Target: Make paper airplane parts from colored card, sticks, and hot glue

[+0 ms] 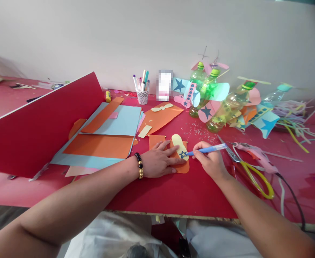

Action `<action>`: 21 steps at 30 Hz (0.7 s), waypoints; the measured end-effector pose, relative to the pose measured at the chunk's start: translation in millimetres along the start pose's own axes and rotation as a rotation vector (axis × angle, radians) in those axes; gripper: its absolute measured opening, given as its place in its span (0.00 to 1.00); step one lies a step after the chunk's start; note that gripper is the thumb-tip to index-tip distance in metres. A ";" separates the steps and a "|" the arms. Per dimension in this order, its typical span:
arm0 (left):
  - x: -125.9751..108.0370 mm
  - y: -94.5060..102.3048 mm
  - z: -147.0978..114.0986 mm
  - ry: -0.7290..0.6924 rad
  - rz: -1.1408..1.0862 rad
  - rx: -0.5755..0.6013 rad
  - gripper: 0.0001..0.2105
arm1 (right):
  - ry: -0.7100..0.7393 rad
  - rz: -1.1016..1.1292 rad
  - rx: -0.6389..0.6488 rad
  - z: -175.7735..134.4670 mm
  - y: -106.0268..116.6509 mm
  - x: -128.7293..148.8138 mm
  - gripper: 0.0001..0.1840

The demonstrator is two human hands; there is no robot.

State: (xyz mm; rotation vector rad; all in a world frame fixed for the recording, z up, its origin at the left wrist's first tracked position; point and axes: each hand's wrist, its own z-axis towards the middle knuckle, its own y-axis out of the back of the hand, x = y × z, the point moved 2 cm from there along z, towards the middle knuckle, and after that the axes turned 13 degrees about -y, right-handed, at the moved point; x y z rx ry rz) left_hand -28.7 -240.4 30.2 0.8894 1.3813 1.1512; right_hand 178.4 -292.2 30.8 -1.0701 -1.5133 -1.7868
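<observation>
My left hand (160,160) lies flat with its fingers spread, pressing on an orange paper cutout (183,168) and the edge of a pale yellow rounded paper strip (177,140). A blue star outline (183,154) is drawn near the strip's lower end. In my right hand (210,161) is a blue marker pen (208,149), held in a pinch, its tip at the star. Another orange paper piece (157,141) lies partly under my left fingers.
Orange and light blue sheets (117,120) lie left, before a leaning red board (52,129). A pen cup (142,96) stands behind. Bottle planes (229,104) crowd the back right. Yellow-handled scissors (257,181) and a pink corded glue gun (258,157) lie at right.
</observation>
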 end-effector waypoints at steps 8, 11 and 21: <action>-0.6 0.1 0.2 0.009 0.001 0.004 0.22 | 0.001 -0.029 -0.015 -1.0 1.3 0.6 0.06; -0.9 0.7 0.3 0.009 -0.002 0.002 0.23 | 0.012 -0.004 0.013 -0.7 -0.2 1.0 0.06; 0.7 0.1 0.9 0.006 0.019 0.018 0.23 | 0.023 0.001 0.012 -0.5 0.9 6.0 0.06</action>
